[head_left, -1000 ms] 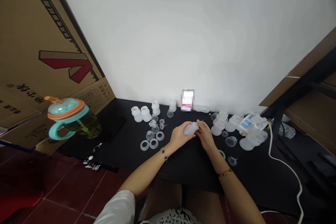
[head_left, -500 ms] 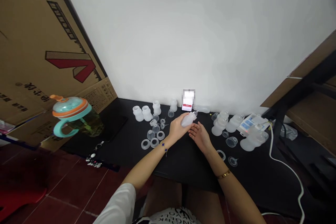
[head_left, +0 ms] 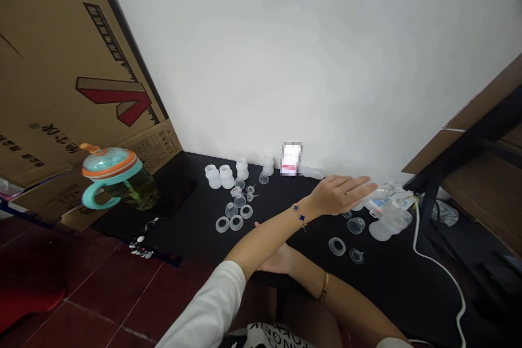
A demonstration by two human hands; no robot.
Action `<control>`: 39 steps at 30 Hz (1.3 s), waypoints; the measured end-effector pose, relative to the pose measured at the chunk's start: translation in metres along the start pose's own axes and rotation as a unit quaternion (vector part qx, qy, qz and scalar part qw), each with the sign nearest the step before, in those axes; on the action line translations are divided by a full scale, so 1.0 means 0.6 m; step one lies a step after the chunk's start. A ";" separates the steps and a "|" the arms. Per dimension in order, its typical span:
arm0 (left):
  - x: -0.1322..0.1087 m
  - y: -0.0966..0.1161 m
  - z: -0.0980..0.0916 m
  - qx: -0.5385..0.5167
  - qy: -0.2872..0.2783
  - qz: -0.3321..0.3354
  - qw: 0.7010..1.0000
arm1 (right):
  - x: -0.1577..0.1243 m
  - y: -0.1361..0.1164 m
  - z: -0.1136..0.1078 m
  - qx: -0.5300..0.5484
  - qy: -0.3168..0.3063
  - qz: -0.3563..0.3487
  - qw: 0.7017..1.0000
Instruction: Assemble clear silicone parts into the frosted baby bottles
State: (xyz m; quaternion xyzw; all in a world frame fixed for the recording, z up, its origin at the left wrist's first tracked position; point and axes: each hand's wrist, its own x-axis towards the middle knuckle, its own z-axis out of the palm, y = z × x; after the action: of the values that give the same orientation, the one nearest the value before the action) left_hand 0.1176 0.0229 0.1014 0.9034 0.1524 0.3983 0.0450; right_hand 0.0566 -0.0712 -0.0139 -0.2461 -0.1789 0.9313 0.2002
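My left hand (head_left: 335,194) reaches across to the right, fingers stretched out over the group of baby bottles and covering part of it. No bottle shows in its visible fingers; its palm side is hidden. Below my left forearm lies my right hand (head_left: 281,259), mostly covered by that arm, with one fingertip showing, so its grip is hidden. A milky baby bottle (head_left: 382,229) stands at the right. In front of it are a clear dome cap (head_left: 356,225), a white collar ring (head_left: 336,246) and a clear nipple (head_left: 356,256).
On the left, milky bottle bodies (head_left: 227,176) stand behind several rings (head_left: 236,222) and clear nipples. A lit phone (head_left: 291,159) leans on the wall. A teal-lidded jug (head_left: 118,179) stands far left; a white cable (head_left: 438,261) runs down the right.
My left hand has swung right from the middle to the bottles; the bottle it held no longer shows in it. My right hand has drawn back toward me, beneath the left forearm.
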 end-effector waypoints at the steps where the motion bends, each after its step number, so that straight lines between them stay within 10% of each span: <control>1: 0.001 0.005 -0.002 -0.001 -0.005 0.008 1.000 | 0.003 0.007 0.004 0.002 -0.017 0.021 1.000; 6: -0.002 0.018 -0.012 0.008 -0.021 0.036 0.999 | 0.010 0.025 0.007 0.006 -0.024 0.041 0.999; 12: -0.049 -0.024 -0.034 -0.004 -0.021 -0.018 1.000 | -0.004 -0.039 -0.028 0.007 0.125 -0.101 0.987; 16: -0.110 -0.061 -0.064 -0.023 0.067 -0.156 0.985 | -0.040 -0.129 -0.060 -0.014 0.244 -0.369 0.897; 21: -0.185 -0.077 -0.081 -0.005 0.060 -0.282 0.958 | -0.086 -0.185 -0.077 -0.040 0.279 -0.506 0.815; 27: -0.237 -0.072 -0.062 -0.022 -0.003 -0.290 0.957 | -0.089 -0.176 -0.075 -0.095 0.275 -0.516 0.806; 39: -0.258 -0.062 -0.061 -0.130 0.081 -0.368 0.917 | -0.077 -0.163 -0.078 -0.130 0.260 -0.490 0.821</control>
State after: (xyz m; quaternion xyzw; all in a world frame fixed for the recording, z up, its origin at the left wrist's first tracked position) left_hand -0.0167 0.0088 0.0092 0.7342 0.4240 0.4420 0.2929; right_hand 0.1462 0.0021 0.0080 -0.3830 -0.3365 0.5795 0.6358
